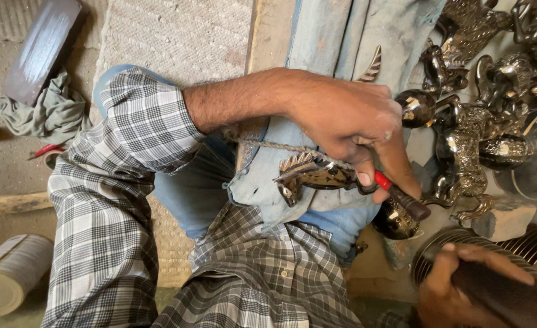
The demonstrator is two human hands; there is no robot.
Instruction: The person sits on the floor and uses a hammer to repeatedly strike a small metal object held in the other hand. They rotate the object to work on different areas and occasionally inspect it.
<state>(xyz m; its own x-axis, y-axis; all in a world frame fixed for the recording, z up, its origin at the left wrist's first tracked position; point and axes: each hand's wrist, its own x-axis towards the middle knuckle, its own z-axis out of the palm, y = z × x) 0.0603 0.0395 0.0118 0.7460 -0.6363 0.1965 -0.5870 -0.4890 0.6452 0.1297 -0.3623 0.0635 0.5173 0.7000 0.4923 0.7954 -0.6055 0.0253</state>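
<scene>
A dark, shiny metal horse figure (314, 175) with a spiky mane lies on blue cloth (262, 182) over my lap. My left hand (347, 118) reaches across from the left and presses down on the figure. Its fingers pinch a small tool with a red band and a dark tip (402, 197) at the figure's right end. My right hand (456, 288) is at the bottom right, closed around a thick dark handle (505, 297) that runs off the frame. A twisted cord (274, 146) passes under my left wrist.
Several polished metal horse figures (481, 115) are piled at the upper right, beside a stone block (504, 220) and a ribbed metal rim (523, 243). A woven mat (177, 36), a dark oblong block (40, 45), a grey rag (47, 115), a red-handled tool (42, 150) and a white cylinder (10, 273) lie to the left.
</scene>
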